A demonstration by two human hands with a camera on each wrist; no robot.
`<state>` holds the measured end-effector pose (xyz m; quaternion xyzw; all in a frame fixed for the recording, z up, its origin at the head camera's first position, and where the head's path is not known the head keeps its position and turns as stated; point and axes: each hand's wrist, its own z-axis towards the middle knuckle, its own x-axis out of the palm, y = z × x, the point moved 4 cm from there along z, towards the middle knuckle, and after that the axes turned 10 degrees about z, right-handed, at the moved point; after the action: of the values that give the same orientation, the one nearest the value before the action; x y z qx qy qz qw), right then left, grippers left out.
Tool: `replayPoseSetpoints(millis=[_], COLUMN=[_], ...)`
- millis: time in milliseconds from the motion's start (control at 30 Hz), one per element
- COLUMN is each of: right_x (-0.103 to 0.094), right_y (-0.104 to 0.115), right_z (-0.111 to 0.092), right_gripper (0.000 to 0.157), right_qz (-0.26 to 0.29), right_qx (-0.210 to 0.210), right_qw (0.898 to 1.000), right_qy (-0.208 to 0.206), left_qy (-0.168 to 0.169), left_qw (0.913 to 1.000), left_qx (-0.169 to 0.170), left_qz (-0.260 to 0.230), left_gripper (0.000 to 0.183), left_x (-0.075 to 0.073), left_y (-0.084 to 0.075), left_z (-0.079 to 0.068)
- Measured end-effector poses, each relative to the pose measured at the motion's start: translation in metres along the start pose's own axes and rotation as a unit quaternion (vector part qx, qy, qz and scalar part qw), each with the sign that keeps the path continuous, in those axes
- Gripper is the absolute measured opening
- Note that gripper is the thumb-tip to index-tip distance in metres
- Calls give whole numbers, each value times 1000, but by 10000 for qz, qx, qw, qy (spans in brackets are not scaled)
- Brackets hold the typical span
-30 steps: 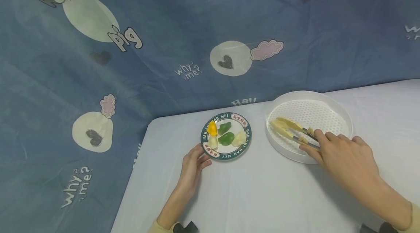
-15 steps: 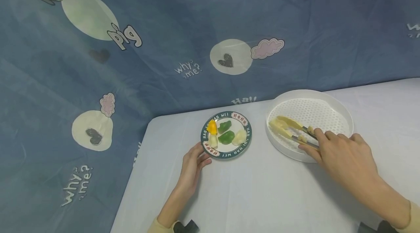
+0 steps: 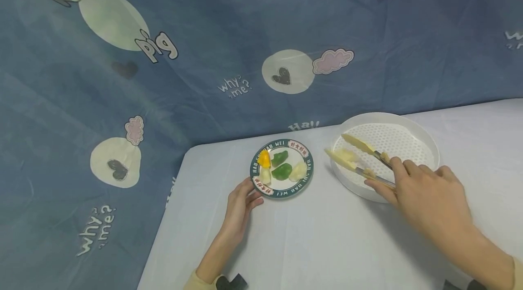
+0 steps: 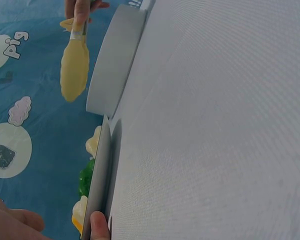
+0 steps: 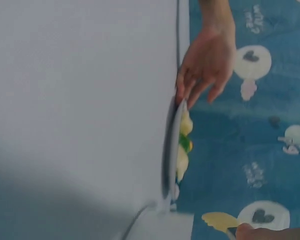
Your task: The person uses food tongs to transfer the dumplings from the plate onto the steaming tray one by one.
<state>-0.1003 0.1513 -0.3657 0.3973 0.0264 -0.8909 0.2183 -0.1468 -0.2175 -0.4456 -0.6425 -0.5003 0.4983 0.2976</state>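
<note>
My right hand (image 3: 433, 194) grips metal tongs (image 3: 382, 181) with yellow scalloped heads. The tong arms are spread apart above the left side of a round white perforated tray (image 3: 425, 138). A pale yellow dumpling-like piece (image 3: 346, 154) shows between the tong heads, inside the tray. My left hand (image 3: 239, 208) holds the lower left rim of a small plate (image 3: 282, 194) with a green patterned border. On the plate lie green (image 3: 282, 171), white (image 3: 298, 171) and orange-yellow (image 3: 263, 159) dumpling-like pieces. In the left wrist view, a fingertip (image 4: 99, 226) sits against the plate's underside.
Both plate and tray are on a white-covered table (image 3: 310, 244), the tray to the right of the plate. Behind the table hangs a blue printed cloth (image 3: 212, 54), which also drops past the table's left edge.
The tong heads have spread apart and shifted slightly up and left, one now reaching over the tray's left rim. The left hand and plate have stayed in place.
</note>
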Motion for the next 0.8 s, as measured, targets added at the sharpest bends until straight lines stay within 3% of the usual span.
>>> replayPoseSetpoints(millis=[100, 300, 567, 800], right_x=[1, 9, 26, 41], right_y=[10, 31, 45, 57], right_z=[1, 1, -2, -1], right_gripper=[97, 88, 88, 75], right_qz=[28, 103, 270, 252], right_qx=[-7, -194, -45, -164], right_qw=[9999, 9994, 9942, 9935], right_qy=[157, 278, 1044, 1095], left_qy=[-12, 11, 38, 45], left_qw=[10000, 10000, 9999, 9999], left_qx=[-21, -49, -56, -46], left_qz=[-18, -10, -79, -103], left_gripper=[65, 65, 65, 65], left_x=[0, 0, 0, -1], left_y=[0, 1, 0, 0], left_z=[1, 1, 1, 0])
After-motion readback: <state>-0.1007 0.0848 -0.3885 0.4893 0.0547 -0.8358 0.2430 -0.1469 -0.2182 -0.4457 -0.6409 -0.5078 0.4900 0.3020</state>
